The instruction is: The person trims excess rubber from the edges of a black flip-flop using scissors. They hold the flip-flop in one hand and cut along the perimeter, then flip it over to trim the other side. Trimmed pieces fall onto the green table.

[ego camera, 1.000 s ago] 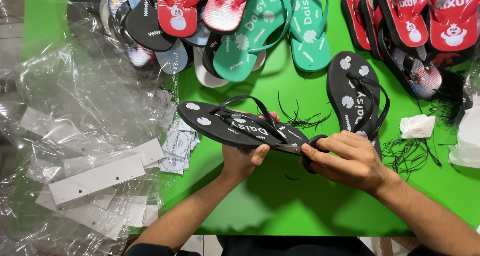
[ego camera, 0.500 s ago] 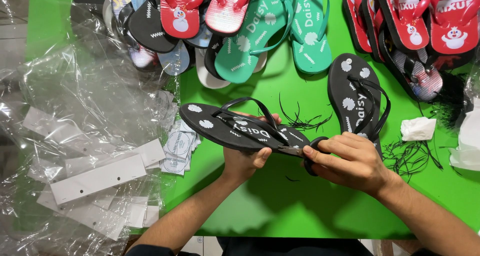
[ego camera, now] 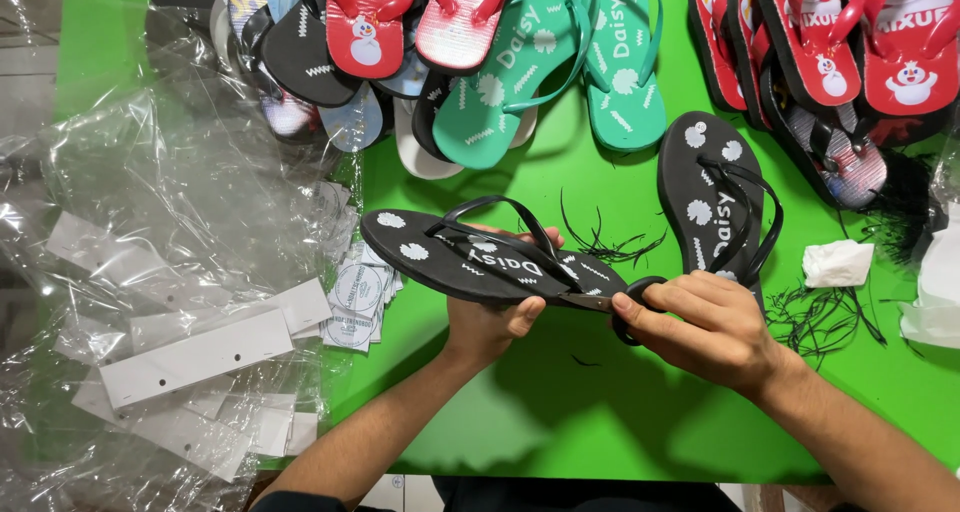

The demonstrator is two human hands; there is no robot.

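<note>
The right hand hides most of the scissors. The picture's top edge cuts off the red flip-flops. The left hand's palm hides under the black flip-flop.

We see a bright green tabletop filling nearly the whole view, evenly lit from above, with soft shadows pooling near its front edge. At the far left a strip of pale grey surface shows beyond the table. Below the front edge, a sliver of light floor appears.
</note>
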